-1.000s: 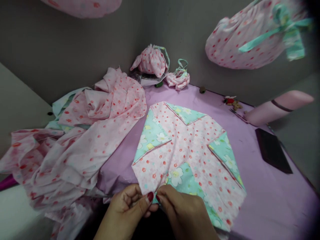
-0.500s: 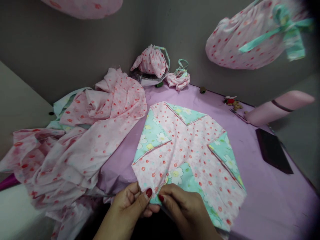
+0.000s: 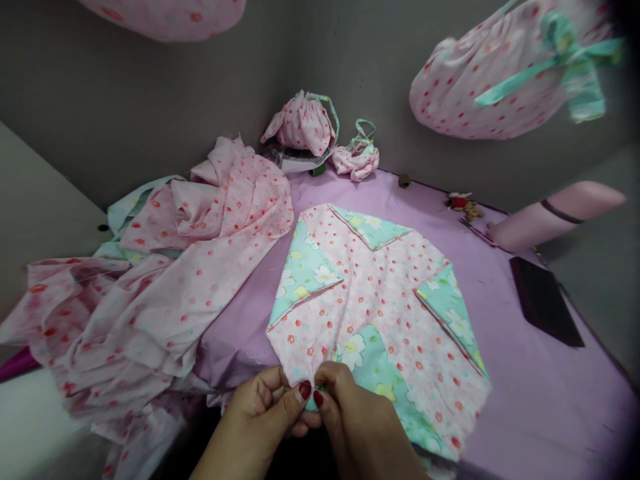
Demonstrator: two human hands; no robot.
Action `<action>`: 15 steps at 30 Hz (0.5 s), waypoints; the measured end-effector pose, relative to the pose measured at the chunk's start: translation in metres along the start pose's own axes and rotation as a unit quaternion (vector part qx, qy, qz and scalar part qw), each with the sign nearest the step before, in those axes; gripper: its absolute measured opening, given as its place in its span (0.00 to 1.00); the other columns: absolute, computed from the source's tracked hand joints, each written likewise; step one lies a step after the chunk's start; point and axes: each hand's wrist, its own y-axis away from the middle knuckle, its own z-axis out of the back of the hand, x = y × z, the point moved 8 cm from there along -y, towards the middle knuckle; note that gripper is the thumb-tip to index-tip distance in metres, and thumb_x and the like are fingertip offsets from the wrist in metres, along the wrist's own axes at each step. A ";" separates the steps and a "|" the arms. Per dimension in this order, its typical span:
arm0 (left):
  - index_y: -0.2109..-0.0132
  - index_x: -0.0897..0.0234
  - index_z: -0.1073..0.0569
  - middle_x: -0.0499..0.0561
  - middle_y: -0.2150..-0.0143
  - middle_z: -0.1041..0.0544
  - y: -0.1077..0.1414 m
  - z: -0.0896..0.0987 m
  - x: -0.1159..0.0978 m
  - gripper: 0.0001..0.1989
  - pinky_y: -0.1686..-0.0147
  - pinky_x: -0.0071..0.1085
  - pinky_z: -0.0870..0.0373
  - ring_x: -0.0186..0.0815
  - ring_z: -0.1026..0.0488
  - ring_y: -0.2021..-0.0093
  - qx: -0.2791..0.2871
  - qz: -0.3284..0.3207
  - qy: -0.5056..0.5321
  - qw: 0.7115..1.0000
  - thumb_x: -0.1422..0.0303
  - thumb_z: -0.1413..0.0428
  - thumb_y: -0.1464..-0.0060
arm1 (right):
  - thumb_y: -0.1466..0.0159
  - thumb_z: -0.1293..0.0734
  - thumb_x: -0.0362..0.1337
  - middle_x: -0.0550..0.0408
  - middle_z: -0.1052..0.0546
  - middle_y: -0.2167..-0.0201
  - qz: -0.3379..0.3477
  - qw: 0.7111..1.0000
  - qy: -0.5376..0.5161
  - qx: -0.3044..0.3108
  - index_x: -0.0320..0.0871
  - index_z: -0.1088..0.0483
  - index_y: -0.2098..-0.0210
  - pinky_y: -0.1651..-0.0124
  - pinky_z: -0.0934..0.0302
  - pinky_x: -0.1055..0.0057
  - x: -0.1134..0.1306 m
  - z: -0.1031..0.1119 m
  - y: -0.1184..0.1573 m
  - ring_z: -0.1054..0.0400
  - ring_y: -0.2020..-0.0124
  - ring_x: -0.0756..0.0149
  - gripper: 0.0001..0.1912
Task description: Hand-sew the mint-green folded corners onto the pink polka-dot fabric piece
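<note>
A pink floral fabric piece (image 3: 370, 287) with mint-green flowered corners folded inward lies spread over the table in front of me. At its near left edge, my left hand (image 3: 273, 410) pinches the cloth between thumb and fingers. Right beside it, my right hand (image 3: 357, 410) is closed on the same edge, thumb against forefinger. The two thumbs, with dark red nails, almost meet over a small bit of mint cloth. Whether a needle or pin is between the right fingertips I cannot make out.
Crumpled pink fabric (image 3: 210, 267) heaps at the left. Small drawstring bags (image 3: 303, 127) stand at the back, and a larger bag (image 3: 490, 87) hangs upper right. A pink bottle (image 3: 555, 217), a black phone-like slab (image 3: 545, 300) and small scissors (image 3: 477, 230) lie on the right of the purple tablecloth (image 3: 530, 393).
My right hand has moved slightly left, closer to the left thumb. The cloth edge between my hands is drawn together a little more, its near left part shifting slightly right.
</note>
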 end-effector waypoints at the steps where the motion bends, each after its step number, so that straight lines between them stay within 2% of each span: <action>1: 0.66 0.64 0.24 0.48 0.70 0.21 0.000 0.000 -0.001 0.06 0.73 0.22 0.36 0.28 0.30 0.74 0.003 -0.008 -0.003 1.000 0.67 0.42 0.52 | 0.32 0.55 0.36 0.63 0.31 0.87 0.015 1.000 0.024 -0.004 0.45 0.44 0.69 0.88 0.51 0.78 0.004 0.001 -0.002 0.36 0.90 0.72 0.14; 7: 0.71 0.63 0.23 0.44 0.77 0.24 -0.001 0.001 -0.002 0.04 0.74 0.22 0.38 0.28 0.33 0.76 -0.008 -0.021 -0.003 1.000 0.67 0.40 0.55 | 0.33 0.56 0.32 0.61 0.33 0.89 0.084 0.988 0.125 -0.020 0.44 0.40 0.72 0.87 0.55 0.74 0.019 0.004 -0.009 0.36 0.90 0.70 0.19; 10: 0.72 0.63 0.23 0.42 0.79 0.27 -0.002 0.001 -0.002 0.04 0.74 0.23 0.39 0.28 0.34 0.77 -0.012 -0.014 0.010 1.000 0.67 0.39 0.56 | 0.35 0.53 0.31 0.59 0.32 0.86 0.081 0.987 0.139 -0.028 0.45 0.38 0.75 0.87 0.59 0.74 0.018 0.002 -0.008 0.39 0.90 0.72 0.18; 13: 0.70 0.63 0.23 0.42 0.80 0.29 -0.002 0.001 -0.001 0.03 0.75 0.23 0.39 0.28 0.34 0.78 -0.009 -0.011 0.023 1.000 0.69 0.40 0.55 | 0.36 0.48 0.34 0.57 0.29 0.77 0.024 0.998 0.036 -0.037 0.46 0.36 0.74 0.88 0.58 0.78 0.007 0.004 -0.005 0.39 0.88 0.75 0.15; 15: 0.70 0.64 0.24 0.43 0.80 0.27 -0.002 0.001 0.000 0.04 0.74 0.24 0.38 0.29 0.33 0.77 -0.008 -0.011 0.015 1.000 0.68 0.41 0.54 | 0.35 0.49 0.37 0.58 0.28 0.77 -0.003 0.996 -0.076 -0.040 0.47 0.35 0.71 0.86 0.50 0.80 0.002 0.006 -0.002 0.37 0.86 0.74 0.14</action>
